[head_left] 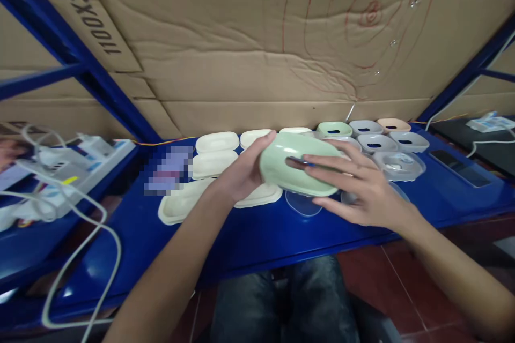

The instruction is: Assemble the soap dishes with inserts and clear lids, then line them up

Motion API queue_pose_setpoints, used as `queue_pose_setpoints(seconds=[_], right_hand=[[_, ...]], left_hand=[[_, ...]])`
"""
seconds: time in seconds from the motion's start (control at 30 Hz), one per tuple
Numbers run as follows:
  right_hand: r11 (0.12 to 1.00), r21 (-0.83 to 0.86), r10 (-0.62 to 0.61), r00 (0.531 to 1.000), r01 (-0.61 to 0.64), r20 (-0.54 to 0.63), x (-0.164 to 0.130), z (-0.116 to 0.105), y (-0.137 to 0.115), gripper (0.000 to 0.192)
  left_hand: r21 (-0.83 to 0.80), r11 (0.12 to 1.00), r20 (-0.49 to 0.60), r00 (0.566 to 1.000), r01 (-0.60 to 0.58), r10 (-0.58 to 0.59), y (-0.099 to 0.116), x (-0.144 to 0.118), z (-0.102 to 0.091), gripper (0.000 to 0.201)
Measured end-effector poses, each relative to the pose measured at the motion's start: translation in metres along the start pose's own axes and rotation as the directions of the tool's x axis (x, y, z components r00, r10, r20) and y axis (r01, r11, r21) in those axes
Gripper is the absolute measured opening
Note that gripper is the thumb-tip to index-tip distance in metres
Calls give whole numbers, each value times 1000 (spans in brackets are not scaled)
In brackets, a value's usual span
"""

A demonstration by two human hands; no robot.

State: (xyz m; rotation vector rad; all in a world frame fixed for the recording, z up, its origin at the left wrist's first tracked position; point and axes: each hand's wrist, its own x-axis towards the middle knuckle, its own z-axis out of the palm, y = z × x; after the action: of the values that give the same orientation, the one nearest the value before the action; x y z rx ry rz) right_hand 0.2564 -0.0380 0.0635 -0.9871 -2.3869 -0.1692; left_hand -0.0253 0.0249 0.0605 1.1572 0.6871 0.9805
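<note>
My left hand (250, 171) grips the left end of a pale green, glossy oval plastic cover (277, 169) with a slot in its middle, held tilted above the table. My right hand (358, 182) is over the cover's right side, its fingers closed around a thin, dark, metallic-looking tool (298, 162). The tool's tip lies at the slot; the rest is hidden by the fingers, so its exact kind cannot be made out. Beneath the cover are cream oval trays, one of them (261, 195) partly hidden, and a clear plastic piece (306, 203).
Cream trays (215, 163) fill the left side of the blue table (241, 246). Slotted covers in green (333, 128), grey (374, 143) and peach (394, 125) stand at the back right. A phone (458, 167) lies farther right. Power strips (80, 177) and white cables (115, 257) are at left.
</note>
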Motion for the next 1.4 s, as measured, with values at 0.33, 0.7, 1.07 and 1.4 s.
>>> queue_pose_setpoints(seconds=[0.33,0.7,1.07,1.4], right_hand=[[999,-16,-44,998,44,41,41,47,-18,54],[927,-123,-252,832,354,493,81,113,-58,19],[889,-271,-249,886,369,390,65,68,-53,16],[808,-489,-398,916,330,-40,59,71,-22,26]], left_hand=[[-123,977,-435,894,-177,107,21,-13,-64,29],[-202,947,-490,863,-248,122,3,0,-75,31],[-280,904,-426,886,-322,184,-2,2,-80,38],[-279,959,-128,992,-52,17,-10,-9,-53,40]])
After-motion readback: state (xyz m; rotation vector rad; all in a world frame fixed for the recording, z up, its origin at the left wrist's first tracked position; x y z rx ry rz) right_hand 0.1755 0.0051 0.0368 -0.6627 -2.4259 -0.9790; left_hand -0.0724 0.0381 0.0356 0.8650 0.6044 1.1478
